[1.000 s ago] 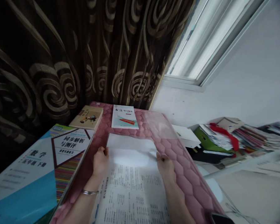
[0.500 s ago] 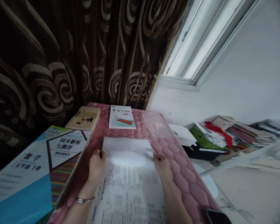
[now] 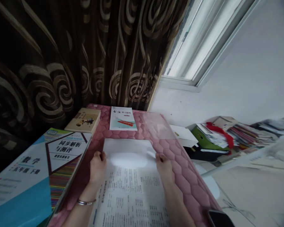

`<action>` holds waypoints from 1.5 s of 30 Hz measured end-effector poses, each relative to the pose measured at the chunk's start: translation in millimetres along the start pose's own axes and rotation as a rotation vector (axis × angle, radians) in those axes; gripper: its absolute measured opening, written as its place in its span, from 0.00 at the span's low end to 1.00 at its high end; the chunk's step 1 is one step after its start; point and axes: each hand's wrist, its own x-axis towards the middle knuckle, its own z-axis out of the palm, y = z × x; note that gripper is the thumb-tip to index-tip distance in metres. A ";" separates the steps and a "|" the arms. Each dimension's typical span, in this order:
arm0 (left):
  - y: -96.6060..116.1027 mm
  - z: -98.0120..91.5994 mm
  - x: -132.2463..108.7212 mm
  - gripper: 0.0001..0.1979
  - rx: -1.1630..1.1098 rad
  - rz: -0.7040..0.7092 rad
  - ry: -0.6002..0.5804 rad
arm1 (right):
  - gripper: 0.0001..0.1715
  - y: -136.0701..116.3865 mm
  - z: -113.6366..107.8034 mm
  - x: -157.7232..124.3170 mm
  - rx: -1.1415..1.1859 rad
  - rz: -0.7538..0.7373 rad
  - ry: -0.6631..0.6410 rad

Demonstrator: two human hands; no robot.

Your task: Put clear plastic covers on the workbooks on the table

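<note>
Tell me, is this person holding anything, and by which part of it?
Yes: the left hand and the right hand pinch a printed white sheet by its two side edges, near its blank top end.

We see a white printed sheet (image 3: 130, 195) lying flat on a pink quilted mat (image 3: 186, 179), with columns of small text across its near part. Its far part looks blank, under a pale glare.

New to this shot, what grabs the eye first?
The dark brown curtain with large gold swirls fills the upper left. Below it, on a pink quilted mat, the left hand, with a metal bangle on its wrist, and the right hand have their fingers at the side edges of a white printed sheet. A large blue-and-white maths workbook lies along the mat's left side.
</note>
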 end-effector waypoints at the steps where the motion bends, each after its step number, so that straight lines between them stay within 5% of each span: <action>1: -0.5 -0.9 -0.2 0.10 -0.006 0.005 -0.001 | 0.18 0.7 1.7 -0.1 -0.021 0.010 0.016; 14: -1.6 6.8 7.8 0.13 0.022 -0.026 -0.044 | 0.20 0.7 5.6 1.1 -0.103 0.063 0.042; 20: -5.4 4.0 4.4 0.13 -0.197 0.001 -0.046 | 0.19 1.1 6.9 0.9 -0.045 0.084 0.049; 33: 5.1 4.2 4.0 0.10 0.121 -0.018 -0.073 | 0.23 -0.2 10.2 7.0 -0.271 0.094 -0.003; 45: 5.9 6.9 7.7 0.06 0.029 -0.027 -0.047 | 0.23 -10.2 7.0 4.1 -0.282 0.149 -0.023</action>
